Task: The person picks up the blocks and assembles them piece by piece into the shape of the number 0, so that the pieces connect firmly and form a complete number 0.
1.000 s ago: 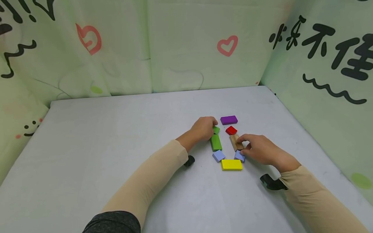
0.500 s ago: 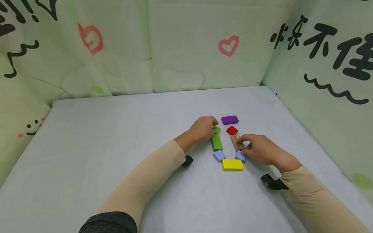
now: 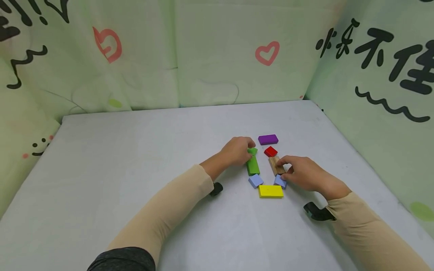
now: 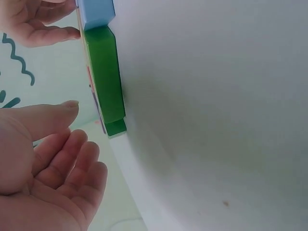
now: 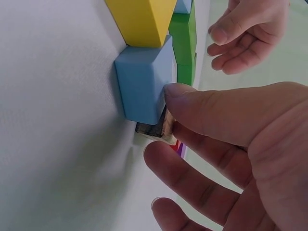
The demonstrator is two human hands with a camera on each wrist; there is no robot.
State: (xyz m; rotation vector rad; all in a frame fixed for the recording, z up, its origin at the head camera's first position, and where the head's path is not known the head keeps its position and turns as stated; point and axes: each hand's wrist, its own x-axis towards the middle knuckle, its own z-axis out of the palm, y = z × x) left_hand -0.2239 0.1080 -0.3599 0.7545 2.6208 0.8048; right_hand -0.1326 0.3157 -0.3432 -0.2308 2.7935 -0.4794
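Note:
My left hand (image 3: 237,149) hovers over the small green block (image 3: 252,151) and the long green block (image 3: 253,166). In the left wrist view its thumb and loosely bent fingers are apart from the green blocks, with nothing between them. My right hand (image 3: 306,173) has its thumb and index finger at the wooden block (image 3: 275,165), seemingly pinching it. Its thumb tip also lies against a light blue block (image 5: 142,84); the fingers partly hide both. The other light blue block (image 3: 255,181) touches the long green block's near end.
A yellow block (image 3: 270,191) lies nearest the body, by the two blue blocks. Beyond the wooden block are a red block (image 3: 271,151) and a purple block (image 3: 268,139). All rest on a white table (image 3: 135,158), with printed curtains (image 3: 210,56) behind and at the sides.
My left hand has shifted slightly, and its thumb now covers the joint between the two green blocks. The right hand and the blocks stay put; the view has drifted a little.

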